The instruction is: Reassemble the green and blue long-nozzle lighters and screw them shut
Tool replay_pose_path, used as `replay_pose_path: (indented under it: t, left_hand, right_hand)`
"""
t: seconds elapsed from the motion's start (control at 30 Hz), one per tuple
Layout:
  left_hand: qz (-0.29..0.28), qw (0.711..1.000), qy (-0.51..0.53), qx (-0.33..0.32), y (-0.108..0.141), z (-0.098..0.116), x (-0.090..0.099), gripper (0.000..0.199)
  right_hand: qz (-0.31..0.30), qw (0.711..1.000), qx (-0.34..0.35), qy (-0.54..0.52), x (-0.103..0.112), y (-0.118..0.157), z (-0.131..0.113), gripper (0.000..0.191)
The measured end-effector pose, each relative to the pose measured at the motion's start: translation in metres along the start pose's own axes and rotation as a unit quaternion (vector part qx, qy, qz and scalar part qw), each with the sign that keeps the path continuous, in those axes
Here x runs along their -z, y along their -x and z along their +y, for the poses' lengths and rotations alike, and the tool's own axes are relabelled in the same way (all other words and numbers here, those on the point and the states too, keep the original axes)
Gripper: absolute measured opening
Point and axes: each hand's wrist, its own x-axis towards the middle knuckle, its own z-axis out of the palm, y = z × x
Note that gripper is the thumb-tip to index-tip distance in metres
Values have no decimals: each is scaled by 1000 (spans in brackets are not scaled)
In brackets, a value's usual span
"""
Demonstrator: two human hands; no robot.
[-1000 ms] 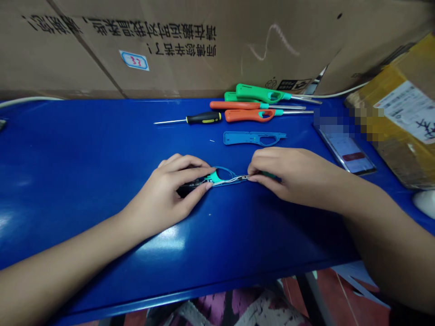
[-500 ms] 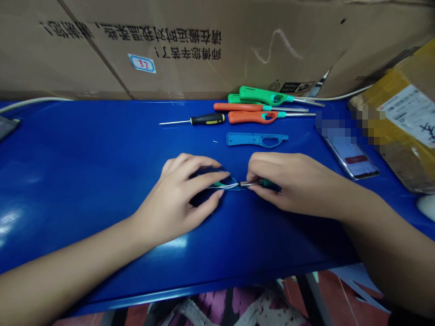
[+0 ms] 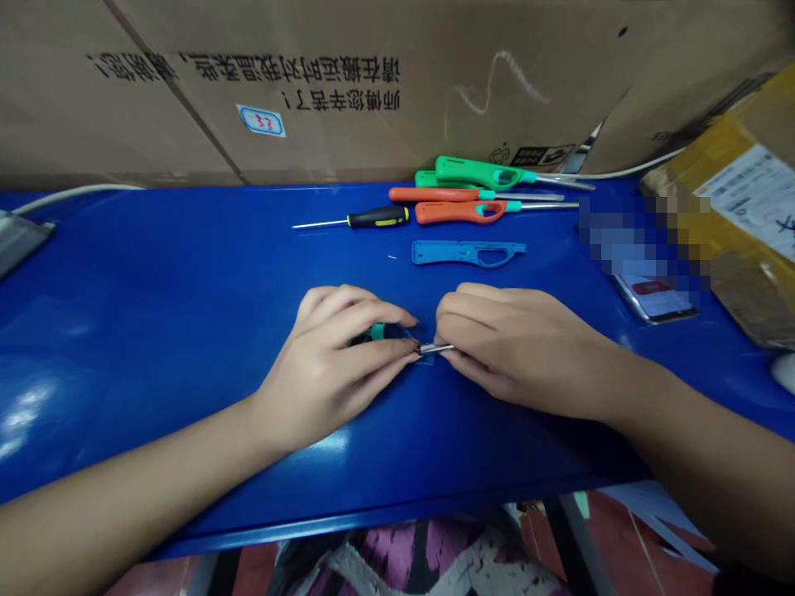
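Over the blue table, my left hand (image 3: 341, 364) has its fingers pinched at the end of a small metal tube (image 3: 436, 348). My right hand (image 3: 527, 352) closes on the tube's other side. Beneath my left fingers lies a blue casing half (image 3: 427, 359), mostly covered, with a teal part (image 3: 377, 332) showing in it. Beyond my hands rests another blue casing half (image 3: 469, 253), its hollow side up. A tiny pin (image 3: 392, 257) is left of that casing. Behind it is a black and yellow screwdriver (image 3: 378, 217).
Two orange lighters (image 3: 460, 213) and two green lighters (image 3: 475, 172) lie at the back beside a large cardboard box (image 3: 348, 149). A phone (image 3: 658, 298) and a yellow-taped parcel (image 3: 733, 207) are at the right. A grey object (image 3: 21, 240) sits far left.
My left fingertips have closed onto the tube's end, hiding the white wires. My right hand has moved slightly left, and the dark green part by its fingers is now hidden.
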Motion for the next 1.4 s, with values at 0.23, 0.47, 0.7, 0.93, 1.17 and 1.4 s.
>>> replay_pose_path:
  t: [0.23,0.47,0.7,0.93,1.17,1.4]
  left_hand:
    - [3,999,-36,-27,5,1,3,14]
    - [23,996,-75,-53,5,2,4,14]
    - [34,992,-109,-54,4,9,10,12]
    - [39,992,-106,-55,3,8,7,12]
    - [3,999,-31,-37,1,4,-2,12]
    - [-14,999,-20,-34,2,3,-1,14]
  right_hand:
    - [22,1000,-1,10,-3,0,-4,12]
    - [50,998,-8,32,-4,-2,-10,19]
    - [82,992,11,94,-1,-2,-16,29]
    - [81,995,-2,55,-3,1,-14,25]
    - [-3,991,-116,-62,-6,4,-16,15]
    - [21,965,-187,-182,-8,3,-22,11]
